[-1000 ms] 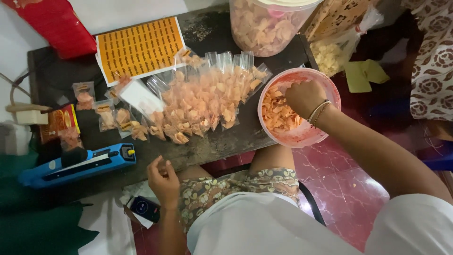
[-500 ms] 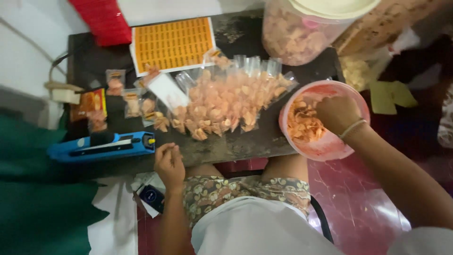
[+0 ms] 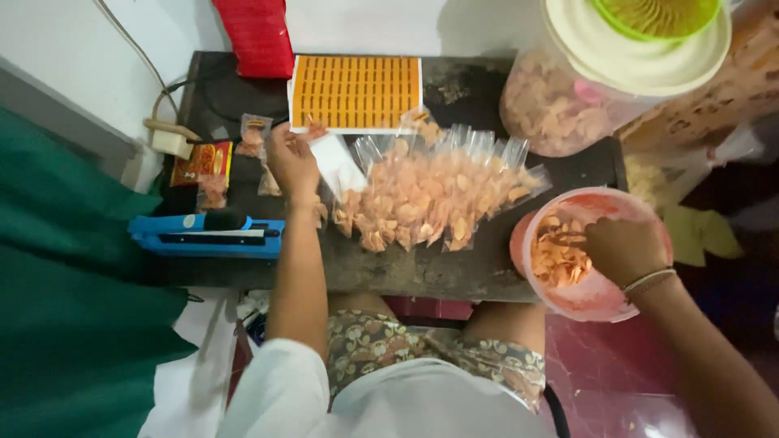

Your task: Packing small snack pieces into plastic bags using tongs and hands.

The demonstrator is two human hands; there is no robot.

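right hand (image 3: 621, 247) down in upright pink bowl (image 3: 596, 300)

A dark worktop (image 3: 422, 272) carries a heap of filled clear snack bags (image 3: 434, 191) just right of the left hand's fingers (image 3: 280, 138), an orange label sheet (image 3: 355, 92) beyond them, and a blue heat sealer (image 3: 207, 237) nearer.

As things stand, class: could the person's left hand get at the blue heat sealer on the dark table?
Probably yes. The left hand hovers over the small filled bags just beyond the blue heat sealer, which lies uncovered beside the forearm at the dark table edge. Nothing stands between them.
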